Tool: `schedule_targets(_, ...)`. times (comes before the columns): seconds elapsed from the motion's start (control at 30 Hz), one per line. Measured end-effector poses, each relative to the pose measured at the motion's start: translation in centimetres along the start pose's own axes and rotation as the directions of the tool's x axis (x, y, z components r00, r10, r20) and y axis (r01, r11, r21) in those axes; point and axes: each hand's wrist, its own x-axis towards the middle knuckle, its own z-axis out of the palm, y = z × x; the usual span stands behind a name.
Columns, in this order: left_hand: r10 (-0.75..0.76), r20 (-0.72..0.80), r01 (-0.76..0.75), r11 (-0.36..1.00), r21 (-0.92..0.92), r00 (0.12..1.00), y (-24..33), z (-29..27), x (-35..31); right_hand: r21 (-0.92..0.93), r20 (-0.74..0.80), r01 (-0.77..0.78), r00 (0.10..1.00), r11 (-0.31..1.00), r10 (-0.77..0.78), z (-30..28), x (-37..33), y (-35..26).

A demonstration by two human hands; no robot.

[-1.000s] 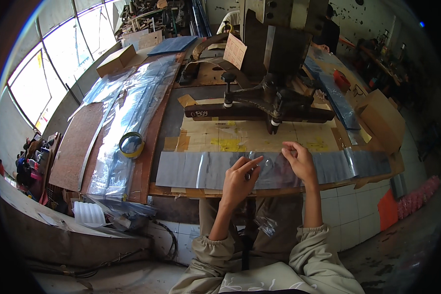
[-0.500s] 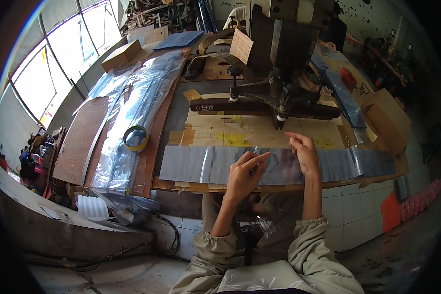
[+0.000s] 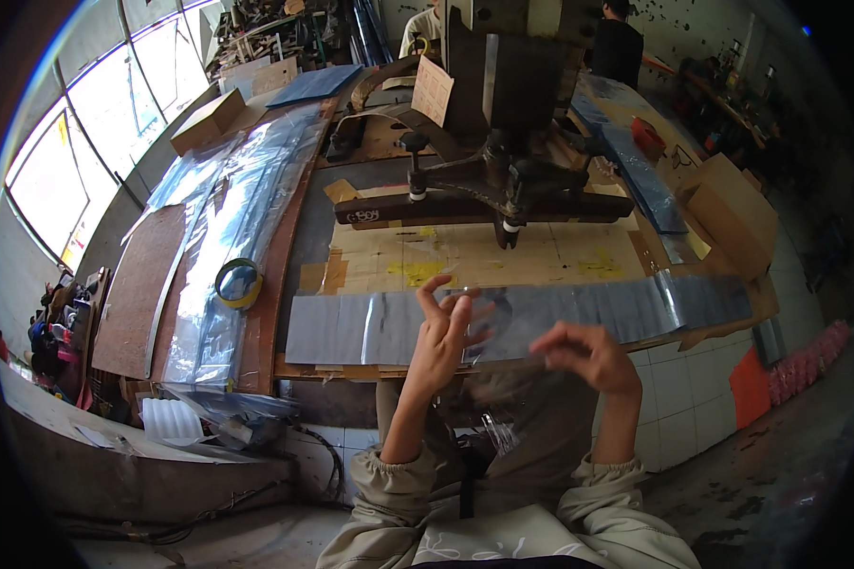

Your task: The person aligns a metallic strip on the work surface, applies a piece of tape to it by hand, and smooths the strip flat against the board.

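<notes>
A long strip of clear grey-blue plastic film (image 3: 351, 327) lies along the near edge of the worktable, with glossy creases across it. My left hand (image 3: 439, 337) is over the strip's middle, fingers spread and somewhat bent, with nothing visible in it. To its right, my right hand (image 3: 593, 358) hovers by the near edge of the film. Its fingers point left, loosely bent and slightly blurred, and I make out nothing in them. Beyond the film is a pale board (image 3: 370, 256) with yellow marks and brown tape. A dark press bar (image 3: 389, 209) hangs over that board.
The dark press head (image 3: 531, 85) rises behind the bar. On the left, clear film sheets (image 3: 228, 218) carry a tape roll (image 3: 239, 284). A cardboard box (image 3: 731, 204) and blue sheets (image 3: 650, 185) sit at right. Two people are in the background.
My left hand has shifted left and spread its fingers. My right hand has come back toward me from the bar's tip, its fingers swinging to point left. The whole view has shifted slightly.
</notes>
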Motion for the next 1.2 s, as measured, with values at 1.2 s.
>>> schedule_targets(1.2, 0.231, 0.180, -0.245, 0.968, 0.061, 0.956, 6.8, 3.6, -0.5, 0.356, -0.376, 0.405, 0.887, 0.842, -0.267, -1.0, 2.1, -3.2)
